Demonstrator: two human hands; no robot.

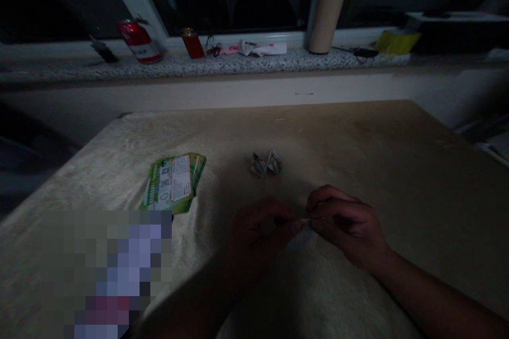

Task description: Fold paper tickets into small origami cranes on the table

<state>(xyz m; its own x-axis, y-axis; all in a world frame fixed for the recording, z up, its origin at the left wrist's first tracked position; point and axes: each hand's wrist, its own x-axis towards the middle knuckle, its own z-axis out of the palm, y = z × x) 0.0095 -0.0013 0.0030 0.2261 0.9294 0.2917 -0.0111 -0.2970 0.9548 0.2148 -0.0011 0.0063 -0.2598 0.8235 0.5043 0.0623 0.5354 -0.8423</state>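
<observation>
My left hand point(264, 228) and my right hand point(350, 222) meet low in the middle of the table. Between their pinched thumbs and fingers is a small thin piece of paper point(304, 237), its upper edge showing as a pale line. The dim light and my fingers hide most of it. Just beyond my hands stand two small folded paper shapes point(266, 164) with pointed tips and printed sides, side by side. To the left of them lies a short stack of green printed leaflets point(174, 183).
The table point(374, 137) has a pale cloth-like cover. A blurred-out patch point(135, 259) covers its near left part. On the speckled sill point(222, 66) behind stand a red can point(139, 41), a red jar point(193, 43), a cardboard tube point(332, 5) and a yellow item point(397, 42).
</observation>
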